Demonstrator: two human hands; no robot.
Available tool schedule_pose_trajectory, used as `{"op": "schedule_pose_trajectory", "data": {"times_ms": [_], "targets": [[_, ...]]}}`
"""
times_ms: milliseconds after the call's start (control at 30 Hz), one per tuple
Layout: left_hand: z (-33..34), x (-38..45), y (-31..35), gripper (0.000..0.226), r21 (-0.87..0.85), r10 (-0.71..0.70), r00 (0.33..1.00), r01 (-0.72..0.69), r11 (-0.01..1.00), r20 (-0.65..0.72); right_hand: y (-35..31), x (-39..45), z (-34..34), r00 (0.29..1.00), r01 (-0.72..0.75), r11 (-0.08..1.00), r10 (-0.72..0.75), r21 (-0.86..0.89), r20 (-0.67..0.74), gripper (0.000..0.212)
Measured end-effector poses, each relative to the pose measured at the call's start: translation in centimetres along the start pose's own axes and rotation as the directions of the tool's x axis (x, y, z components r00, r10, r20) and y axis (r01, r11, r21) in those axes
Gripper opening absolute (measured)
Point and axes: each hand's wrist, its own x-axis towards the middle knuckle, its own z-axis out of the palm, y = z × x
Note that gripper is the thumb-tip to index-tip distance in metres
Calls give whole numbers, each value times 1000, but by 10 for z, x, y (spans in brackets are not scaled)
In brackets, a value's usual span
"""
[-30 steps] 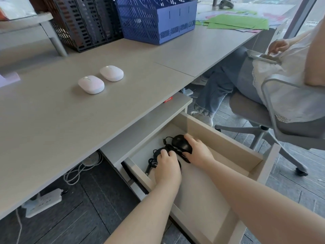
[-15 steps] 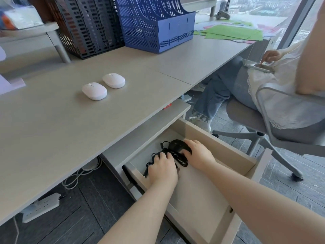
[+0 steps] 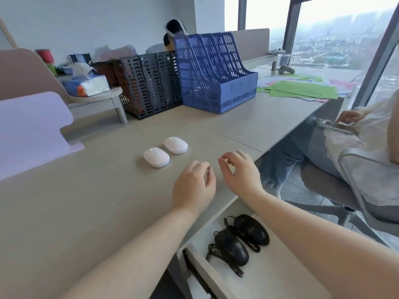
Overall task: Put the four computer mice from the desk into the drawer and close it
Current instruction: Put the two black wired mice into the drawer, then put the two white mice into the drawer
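Note:
Two white wireless mice lie side by side on the desk point(image 3: 86, 212): one nearer point(image 3: 156, 157), one farther right point(image 3: 175, 145). Two black wired mice rest in the open drawer point(image 3: 269, 275) under the desk edge, one at the front point(image 3: 232, 247) and one behind it point(image 3: 252, 229), their cables tangled beside them. My left hand point(image 3: 194, 186) hovers over the desk just right of the white mice, fingers loosely curled and empty. My right hand point(image 3: 239, 173) is beside it, fingers spread, holding nothing.
A blue file rack point(image 3: 213, 72) and a black one point(image 3: 149, 83) stand at the back of the desk. Green papers point(image 3: 302, 89) lie far right. A seated person point(image 3: 345, 137) on a grey chair point(image 3: 367, 190) is close to the drawer's right. A lilac folder point(image 3: 28, 130) stands at left.
Both hands have left the black mice in the drawer and risen above the desk toward the white mice. The camera has tilted up.

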Motion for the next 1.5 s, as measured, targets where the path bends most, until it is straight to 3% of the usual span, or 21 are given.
{"op": "schedule_pose_trajectory", "data": {"times_ms": [100,200,333,500,633,767,1067,1200,1500], "targets": [[-6,22,-33,25,66,-98,993,103,992,-63,-15,21,21,994,-10,1000,12,-23,110,32],[-12,39,-72,54,152,-236,971,239,959,-39,-25,43,45,973,-51,999,53,-16,224,37],[-18,47,-120,97,205,-450,890,428,880,72,-34,67,76,947,-124,992,121,-9,299,46],[-13,66,-146,121,207,-531,829,496,843,177,-42,89,109,943,-75,996,88,-53,321,39],[-6,78,-150,120,179,-530,815,500,847,233,-44,99,124,952,-10,996,38,-93,304,41],[-8,79,-145,113,181,-487,852,456,871,195,-44,102,128,951,7,991,34,-130,306,38],[-20,53,-115,113,185,-494,850,463,867,184,-40,68,82,944,-193,981,180,21,276,31],[-20,30,-77,113,191,-492,850,460,867,187,-35,38,39,912,-318,944,279,89,300,62],[-14,-30,17,108,251,-409,865,344,905,291,-12,-44,-62,882,-406,910,364,89,298,65]]}}
